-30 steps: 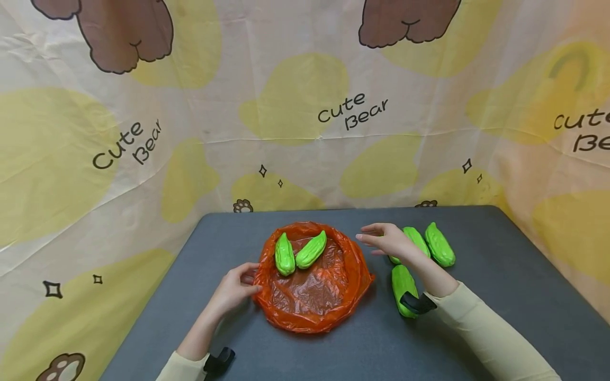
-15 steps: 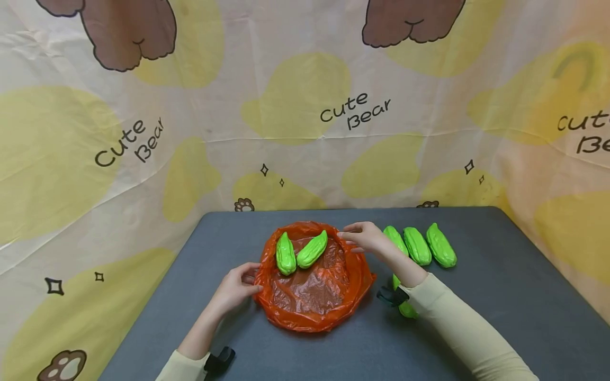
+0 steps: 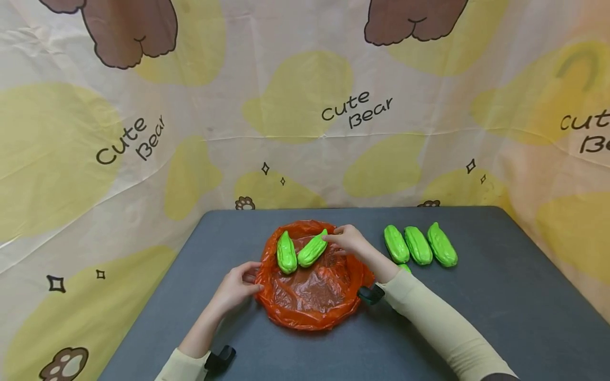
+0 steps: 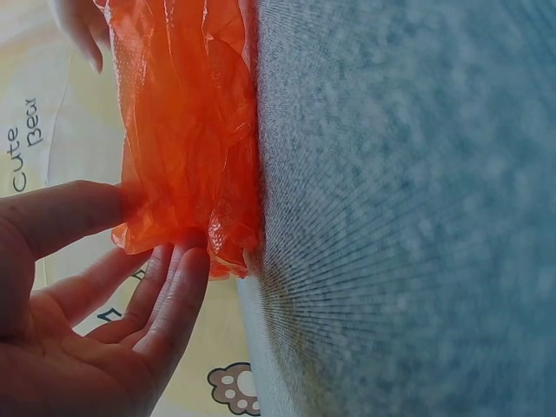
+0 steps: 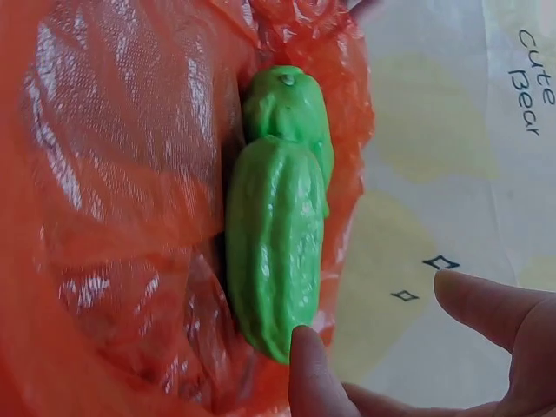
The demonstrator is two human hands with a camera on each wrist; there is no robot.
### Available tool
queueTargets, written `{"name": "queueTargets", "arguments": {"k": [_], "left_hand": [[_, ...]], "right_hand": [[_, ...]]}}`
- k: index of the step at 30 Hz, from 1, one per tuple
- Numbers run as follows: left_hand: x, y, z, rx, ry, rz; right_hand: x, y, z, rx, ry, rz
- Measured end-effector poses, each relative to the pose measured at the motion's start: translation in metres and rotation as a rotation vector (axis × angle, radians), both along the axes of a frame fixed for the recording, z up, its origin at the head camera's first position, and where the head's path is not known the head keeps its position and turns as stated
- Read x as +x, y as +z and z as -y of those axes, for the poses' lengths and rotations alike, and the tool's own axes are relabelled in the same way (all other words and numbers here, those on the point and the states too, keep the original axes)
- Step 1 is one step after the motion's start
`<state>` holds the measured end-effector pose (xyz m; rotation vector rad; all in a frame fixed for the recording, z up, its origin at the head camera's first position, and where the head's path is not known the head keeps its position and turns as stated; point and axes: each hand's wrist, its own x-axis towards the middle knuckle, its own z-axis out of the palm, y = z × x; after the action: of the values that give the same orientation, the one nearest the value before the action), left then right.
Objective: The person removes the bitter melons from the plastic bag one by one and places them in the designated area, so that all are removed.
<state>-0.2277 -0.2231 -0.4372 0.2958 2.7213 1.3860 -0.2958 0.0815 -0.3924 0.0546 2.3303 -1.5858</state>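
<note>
A red plastic bag (image 3: pixel 305 319), spread into a round shape with a rolled rim, lies on the table. Inside it are two green ribbed gourds, the left gourd (image 3: pixel 286 253) and the right gourd (image 3: pixel 312 251). My left hand (image 3: pixel 235 287) touches the bag's left side, its thumb and fingers spread apart in the left wrist view. Over the bag's far right rim reaches my right hand (image 3: pixel 350 241), fingertips at the tip of the right gourd. In the right wrist view one fingertip overlaps that gourd (image 5: pixel 276 243); thumb and fingers stand apart. Whether it touches cannot be told.
Right of the bag, three more green gourds lie side by side: one nearest the bag (image 3: pixel 396 244), a middle one (image 3: pixel 418 246) and an outer one (image 3: pixel 442 245). Another gourd (image 3: pixel 405 268) is mostly hidden by my right sleeve. A printed cloth (image 3: pixel 305 116) hangs behind the grey table (image 3: pixel 267 354).
My right hand has moved left, from near the loose gourds over the bag's right rim to the right gourd inside. My left hand stays at the bag's side.
</note>
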Motion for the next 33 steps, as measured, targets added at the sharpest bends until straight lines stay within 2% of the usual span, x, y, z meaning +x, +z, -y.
{"name": "queueTargets", "arguments": {"k": [11,19,26,33], "left_hand": [[0.001,0.000,0.000,0.005,-0.005,0.002],[0.000,0.000,-0.001,0.005,-0.004,0.003],[-0.002,0.000,0.000,0.003,-0.006,0.004],[-0.002,-0.001,-0.001,-0.001,0.001,0.006]], "right_hand": [[-0.007,-0.013,0.019,0.063,-0.066,0.023],[-0.016,-0.027,0.025,0.022,-0.107,0.084],[-0.020,-0.035,0.030,0.061,-0.126,0.037],[-0.025,-0.046,0.032,0.200,-0.099,-0.040]]}}
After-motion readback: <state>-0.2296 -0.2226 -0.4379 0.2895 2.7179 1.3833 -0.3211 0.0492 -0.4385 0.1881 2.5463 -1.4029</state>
